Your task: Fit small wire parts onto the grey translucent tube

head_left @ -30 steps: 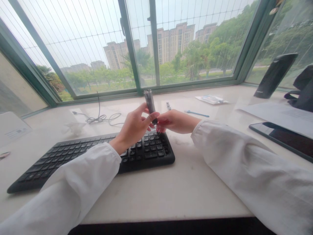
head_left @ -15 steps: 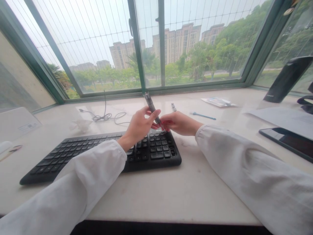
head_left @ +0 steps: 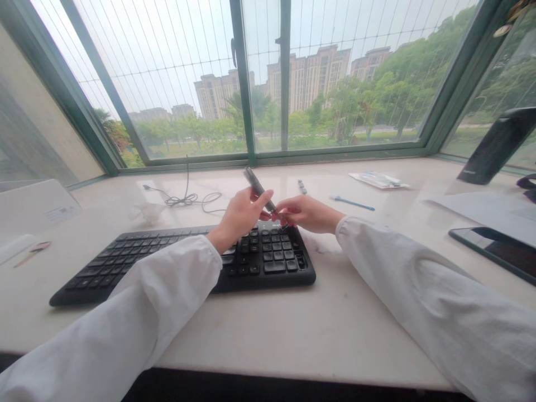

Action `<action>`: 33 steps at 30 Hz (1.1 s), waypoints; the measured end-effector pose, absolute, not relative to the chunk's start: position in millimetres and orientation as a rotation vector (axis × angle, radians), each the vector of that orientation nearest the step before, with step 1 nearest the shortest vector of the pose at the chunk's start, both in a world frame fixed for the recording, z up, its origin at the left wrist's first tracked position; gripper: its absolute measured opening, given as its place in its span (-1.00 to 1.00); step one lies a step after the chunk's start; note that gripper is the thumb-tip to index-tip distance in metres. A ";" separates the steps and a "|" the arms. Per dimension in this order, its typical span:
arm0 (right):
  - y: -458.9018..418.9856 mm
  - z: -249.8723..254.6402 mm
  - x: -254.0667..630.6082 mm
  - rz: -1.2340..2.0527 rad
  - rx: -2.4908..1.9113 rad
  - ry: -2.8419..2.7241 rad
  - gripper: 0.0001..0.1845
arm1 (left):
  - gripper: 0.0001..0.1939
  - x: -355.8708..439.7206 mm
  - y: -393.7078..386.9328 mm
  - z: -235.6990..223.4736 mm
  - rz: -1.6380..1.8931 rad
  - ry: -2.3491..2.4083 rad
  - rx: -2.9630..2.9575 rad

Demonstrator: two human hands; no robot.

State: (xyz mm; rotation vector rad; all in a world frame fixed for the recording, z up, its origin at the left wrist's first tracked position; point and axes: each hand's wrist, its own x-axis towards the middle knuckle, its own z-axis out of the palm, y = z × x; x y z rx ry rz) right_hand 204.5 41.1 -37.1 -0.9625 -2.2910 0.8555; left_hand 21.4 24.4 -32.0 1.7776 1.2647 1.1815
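A dark, slim cylinder [head_left: 254,182], much like a small flashlight, tilts over the top right part of a black keyboard [head_left: 167,283]. My left hand [head_left: 240,215] is closed around its middle, thumb along the side. Beside its lower end, my right hand [head_left: 307,213] is pinched, with its fingertips at or very near the cylinder. Something thin seems to be between those fingertips, too small to make out. Both hands are above the number pad [head_left: 277,254]. Toward its lower right, one key position [head_left: 300,262] has a pale outline, unlike the keys around it.
Behind the keyboard lie a coiled cable [head_left: 182,199], crumpled tissue [head_left: 147,214] and a small pale item [head_left: 302,187]. To the right are a blue stick [head_left: 355,203], a flat packet [head_left: 379,180], paper [head_left: 481,205], a phone [head_left: 498,248] and a black upright object [head_left: 498,146].
The camera view has shifted slightly, so the keyboard and table items appear farther right. The cylinder leans a little lower. A thin clear outline under the right fingertips shows less now.
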 end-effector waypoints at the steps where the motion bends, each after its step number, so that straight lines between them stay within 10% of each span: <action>1: 42.6 -39.1 203.9 0.849 -0.955 -2.284 -0.76 | -0.66 20.6 25.4 -32.0 1.174 1.268 1.788; 33: 30.2 -25.8 209.6 0.479 -0.918 -2.483 -0.80 | -0.55 17.1 10.5 -21.5 1.140 1.333 1.933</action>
